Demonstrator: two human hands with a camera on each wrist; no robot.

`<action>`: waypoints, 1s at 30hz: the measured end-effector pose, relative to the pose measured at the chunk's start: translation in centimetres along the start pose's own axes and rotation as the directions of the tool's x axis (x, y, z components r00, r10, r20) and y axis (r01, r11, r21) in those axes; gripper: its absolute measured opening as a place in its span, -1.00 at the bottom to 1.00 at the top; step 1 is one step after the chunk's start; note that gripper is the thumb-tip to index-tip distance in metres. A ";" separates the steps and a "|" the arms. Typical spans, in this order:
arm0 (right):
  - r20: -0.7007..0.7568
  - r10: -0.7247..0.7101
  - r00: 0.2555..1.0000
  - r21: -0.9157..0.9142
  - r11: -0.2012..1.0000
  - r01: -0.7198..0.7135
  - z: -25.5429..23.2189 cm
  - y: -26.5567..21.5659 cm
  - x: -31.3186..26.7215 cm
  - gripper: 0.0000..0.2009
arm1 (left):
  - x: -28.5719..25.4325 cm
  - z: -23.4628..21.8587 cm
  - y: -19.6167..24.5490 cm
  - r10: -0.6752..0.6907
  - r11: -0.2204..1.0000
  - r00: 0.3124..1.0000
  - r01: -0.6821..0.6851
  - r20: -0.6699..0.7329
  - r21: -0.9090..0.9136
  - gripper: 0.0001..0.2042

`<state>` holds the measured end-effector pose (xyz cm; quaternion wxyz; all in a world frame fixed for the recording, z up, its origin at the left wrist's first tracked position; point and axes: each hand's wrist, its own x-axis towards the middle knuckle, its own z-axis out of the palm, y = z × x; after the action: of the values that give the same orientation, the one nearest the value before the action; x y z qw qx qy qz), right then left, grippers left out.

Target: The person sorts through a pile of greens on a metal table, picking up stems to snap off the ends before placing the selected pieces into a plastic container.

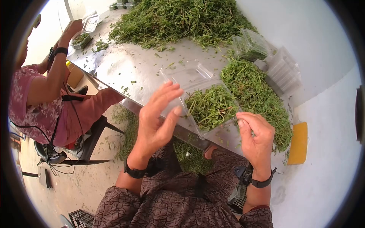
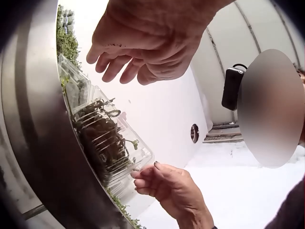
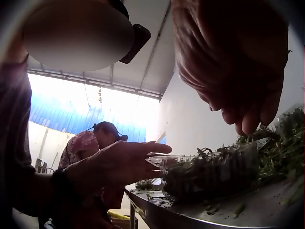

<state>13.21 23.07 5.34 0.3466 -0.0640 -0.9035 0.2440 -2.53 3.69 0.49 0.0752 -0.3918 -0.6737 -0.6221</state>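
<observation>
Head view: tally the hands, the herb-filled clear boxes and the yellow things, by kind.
Hands: 3 (left hand, right hand, another person's hand)
Herb-filled clear boxes: 3 ()
Yellow things: 1 ()
Total: 7

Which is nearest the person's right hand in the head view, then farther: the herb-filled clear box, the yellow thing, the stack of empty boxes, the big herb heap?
From the right hand:
1. Herb-filled clear box, touching its fingers, left.
2. Yellow thing, right.
3. Stack of empty boxes, upper right.
4. Big herb heap, far end of the table.
</observation>
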 end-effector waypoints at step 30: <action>0.074 -0.028 0.997 0.061 0.998 0.024 -0.3 -0.1 -1.4 -0.89 | 1.5 0.8 0.3 0.149 0.961 0.989 -0.147 0.009 0.233 -0.79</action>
<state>14.47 22.69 4.74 0.3176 -0.0326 -0.9087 0.2688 -3.05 5.07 1.47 0.1700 -0.4268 -0.7105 -0.5331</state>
